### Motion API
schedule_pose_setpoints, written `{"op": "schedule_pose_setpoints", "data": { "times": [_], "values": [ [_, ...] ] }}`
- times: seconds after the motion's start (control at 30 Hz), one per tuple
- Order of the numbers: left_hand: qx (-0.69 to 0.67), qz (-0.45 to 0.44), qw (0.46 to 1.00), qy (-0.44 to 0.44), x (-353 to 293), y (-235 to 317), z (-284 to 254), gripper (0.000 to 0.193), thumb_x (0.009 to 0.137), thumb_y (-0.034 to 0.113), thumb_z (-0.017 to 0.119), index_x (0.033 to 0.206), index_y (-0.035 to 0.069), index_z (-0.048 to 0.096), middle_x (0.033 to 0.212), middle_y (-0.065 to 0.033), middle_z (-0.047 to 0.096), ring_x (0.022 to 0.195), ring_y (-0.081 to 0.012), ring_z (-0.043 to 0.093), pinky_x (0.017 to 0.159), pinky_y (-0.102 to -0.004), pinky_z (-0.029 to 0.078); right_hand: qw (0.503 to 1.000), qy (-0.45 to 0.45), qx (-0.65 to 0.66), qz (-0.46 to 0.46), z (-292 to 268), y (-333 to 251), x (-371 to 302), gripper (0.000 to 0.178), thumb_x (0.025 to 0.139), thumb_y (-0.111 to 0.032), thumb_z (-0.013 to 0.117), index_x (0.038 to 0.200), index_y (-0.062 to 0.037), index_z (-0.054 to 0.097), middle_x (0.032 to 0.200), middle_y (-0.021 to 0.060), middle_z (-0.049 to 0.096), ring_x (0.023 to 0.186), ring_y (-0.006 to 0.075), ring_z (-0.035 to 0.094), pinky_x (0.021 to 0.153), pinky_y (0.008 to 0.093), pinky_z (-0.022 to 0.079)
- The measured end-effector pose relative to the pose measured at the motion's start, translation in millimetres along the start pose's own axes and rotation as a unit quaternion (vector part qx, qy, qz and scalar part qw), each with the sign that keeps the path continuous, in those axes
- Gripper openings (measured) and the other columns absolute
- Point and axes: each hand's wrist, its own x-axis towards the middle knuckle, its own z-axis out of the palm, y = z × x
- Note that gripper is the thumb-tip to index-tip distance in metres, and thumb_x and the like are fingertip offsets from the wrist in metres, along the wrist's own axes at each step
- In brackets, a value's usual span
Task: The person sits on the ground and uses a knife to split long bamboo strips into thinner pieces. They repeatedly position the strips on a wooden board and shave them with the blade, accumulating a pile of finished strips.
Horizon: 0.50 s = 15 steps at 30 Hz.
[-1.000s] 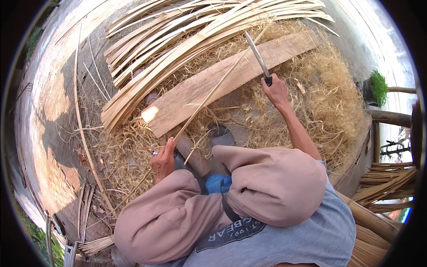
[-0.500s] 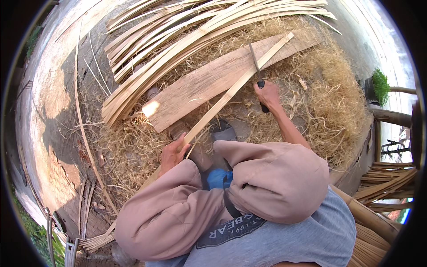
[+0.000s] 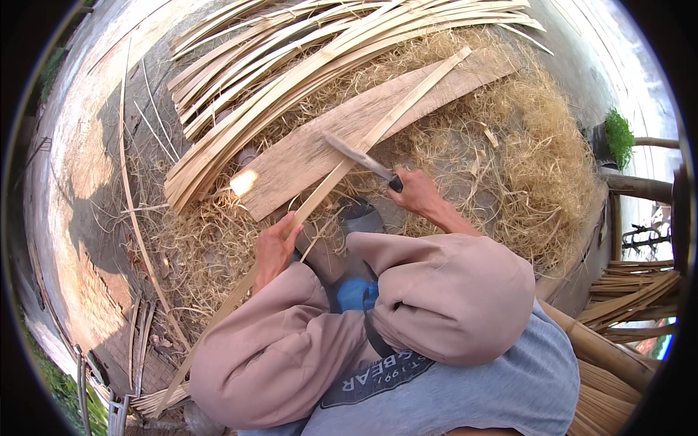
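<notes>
My right hand (image 3: 420, 195) is closed around the black handle of a knife (image 3: 356, 155). Its blade points to the far left and lies across a long pale bamboo strip (image 3: 396, 112), about midway between the strip's far end and my left hand. My left hand (image 3: 273, 245) grips that strip beside my left knee, with the thumb on its upper side. Slantwise, the strip rests over a flat wooden board (image 3: 305, 156). Behind my left hand it runs back past my left leg. The fingers under the strip are partly hidden.
Beyond the board lies a large pile of bamboo strips (image 3: 273, 87). Curly shavings (image 3: 538, 174) cover the ground around it. A potted green plant (image 3: 619, 138) stands at the right, above bamboo poles (image 3: 640, 187). More strips (image 3: 632, 301) are stacked behind on the right.
The knife has come down the strip toward my left hand, its blade swinging to point left. My right hand moved left and nearer with it. My left hand has hardly shifted.
</notes>
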Motion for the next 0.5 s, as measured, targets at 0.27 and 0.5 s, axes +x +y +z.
{"op": "schedule_pose_setpoints", "data": {
  "times": [0.27, 0.5],
  "values": [
    [-0.051, -0.064, 0.996, -0.045, -19.5, -16.4, -21.5, 0.043, 0.088, 0.017, 0.084, 0.127, 0.003, 0.072, 0.098, -0.018, 0.078, 0.086, -0.0126, 0.07, 0.077, -0.0288, 0.054, 0.999, 0.028, -0.017, 0.035, -21.0, 20.0, 26.6, 0.034, 0.085, -0.031, 0.074, 0.089, 0.0023, 0.067, 0.073, 0.0268, 0.069, 0.075, 0.0395, 0.073, 0.071, 0.0467, 0.059],
    [-0.134, -0.096, 0.985, -0.045, -56.1, -76.8, -45.1, 0.044, 0.088, 0.02, 0.084, 0.125, 0.0, 0.072, 0.088, -0.0167, 0.077, 0.073, -0.0118, 0.065, 0.072, -0.0292, 0.053, 0.985, 0.058, 0.025, 0.158, -53.8, 70.5, 52.3, 0.033, 0.084, -0.03, 0.075, 0.09, 0.0006, 0.067, 0.076, 0.0246, 0.07, 0.076, 0.0399, 0.073, 0.076, 0.0478, 0.059]
  ]
}}
